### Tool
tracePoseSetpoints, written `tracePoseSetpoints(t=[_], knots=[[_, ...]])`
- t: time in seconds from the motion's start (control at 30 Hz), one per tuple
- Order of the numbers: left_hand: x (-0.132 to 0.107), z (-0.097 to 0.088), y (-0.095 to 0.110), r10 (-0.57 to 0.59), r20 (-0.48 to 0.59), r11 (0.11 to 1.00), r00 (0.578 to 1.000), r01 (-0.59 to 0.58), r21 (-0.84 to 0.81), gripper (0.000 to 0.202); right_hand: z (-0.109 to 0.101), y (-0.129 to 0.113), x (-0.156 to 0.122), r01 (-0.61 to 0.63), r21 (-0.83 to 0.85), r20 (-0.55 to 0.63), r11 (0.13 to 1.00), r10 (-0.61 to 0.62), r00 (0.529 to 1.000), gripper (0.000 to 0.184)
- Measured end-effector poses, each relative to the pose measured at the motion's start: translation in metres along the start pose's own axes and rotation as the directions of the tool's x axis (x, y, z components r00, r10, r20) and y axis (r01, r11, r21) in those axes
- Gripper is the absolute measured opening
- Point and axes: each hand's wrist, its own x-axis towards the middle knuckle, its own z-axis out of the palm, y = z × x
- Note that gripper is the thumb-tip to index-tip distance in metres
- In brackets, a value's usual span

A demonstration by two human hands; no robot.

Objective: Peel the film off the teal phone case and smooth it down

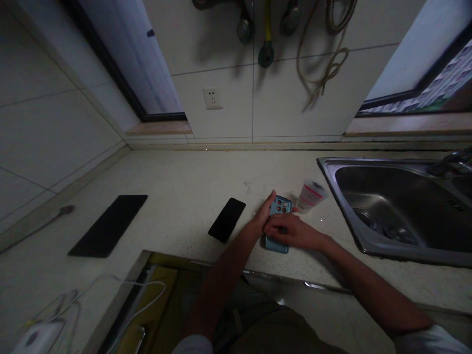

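A phone in a light blue case [279,206] lies back-up on the pale countertop [191,182], its camera cluster facing up. My left hand [266,210] grips its left edge, thumb along the top corner. My right hand [291,231] lies over the lower half of the case, fingers pressed on it. A second phone [227,220], black and screen-up, rests on the counter just left of my left wrist. A small clear packet with a red and white label [310,195] sits right of the blue case, close to the sink.
A steel sink [391,206] fills the right side. A larger black slab [109,224] lies at the left. A white device with cables [37,337] sits at the lower left. A wall socket [213,98] and hanging hoses are on the tiled wall behind.
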Motion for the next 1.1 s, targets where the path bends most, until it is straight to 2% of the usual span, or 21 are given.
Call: tracePoseSetpoints(t=[0.07, 0.2, 0.33, 0.57, 0.7, 1.1], knots=[[-0.004, 0.006, 0.002, 0.019, -0.051, 1.000, 0.998, -0.018, 0.021, 0.067, 0.000, -0.003, -0.001, -0.033, -0.020, 0.059, 0.999, 0.034, 0.998, 0.022], [-0.008, 0.013, 0.004, 0.023, -0.049, 0.999, 0.999, -0.021, 0.033, 0.067, -0.005, -0.010, -0.002, -0.087, -0.071, 0.137, 0.994, 0.096, 0.986, 0.027], [-0.008, 0.012, 0.004, 0.037, -0.037, 0.999, 0.999, -0.036, 0.031, 0.069, -0.009, -0.016, -0.002, -0.082, -0.118, 0.191, 0.990, 0.103, 0.976, 0.026], [-0.004, 0.006, 0.004, 0.011, -0.012, 1.000, 1.000, -0.010, 0.030, 0.070, -0.010, -0.015, -0.002, -0.073, -0.172, 0.228, 0.982, 0.111, 0.967, 0.029], [-0.003, 0.005, 0.003, 0.023, -0.038, 0.999, 0.999, -0.021, 0.036, 0.069, -0.010, -0.016, -0.001, -0.082, -0.187, 0.239, 0.979, 0.127, 0.963, 0.029], [0.002, 0.001, 0.002, 0.013, -0.032, 1.000, 0.999, -0.013, 0.005, 0.062, -0.007, -0.013, -0.002, -0.077, -0.206, 0.211, 0.976, 0.121, 0.970, 0.029]])
